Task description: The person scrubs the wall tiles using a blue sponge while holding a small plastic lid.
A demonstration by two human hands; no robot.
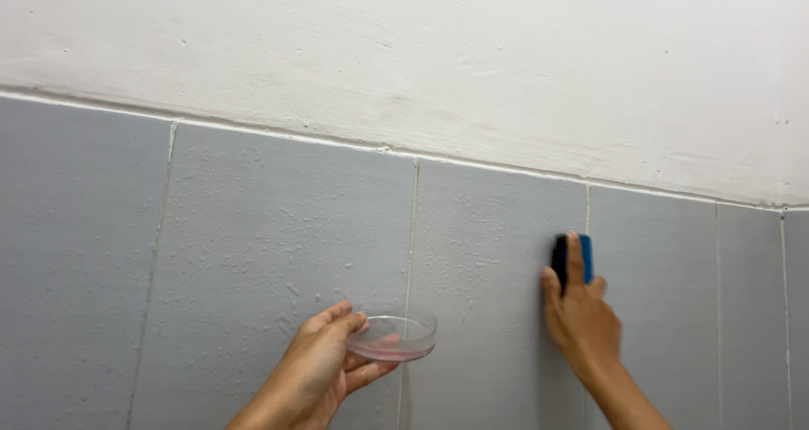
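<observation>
Overhead, from the head camera, the right hand (580, 316) reaches up with wrist bent, fingers pressed flat over a blue-and-black scrubbing pad (571, 257) held against the grey wall tiles (261, 228), just below the white plaster band (421, 59). Lower down, the left hand (324, 367) is raised, pinching a shallow clear dish (393, 333) by its rim, thumb over the edge; a thin pinkish liquid lies in it.
</observation>
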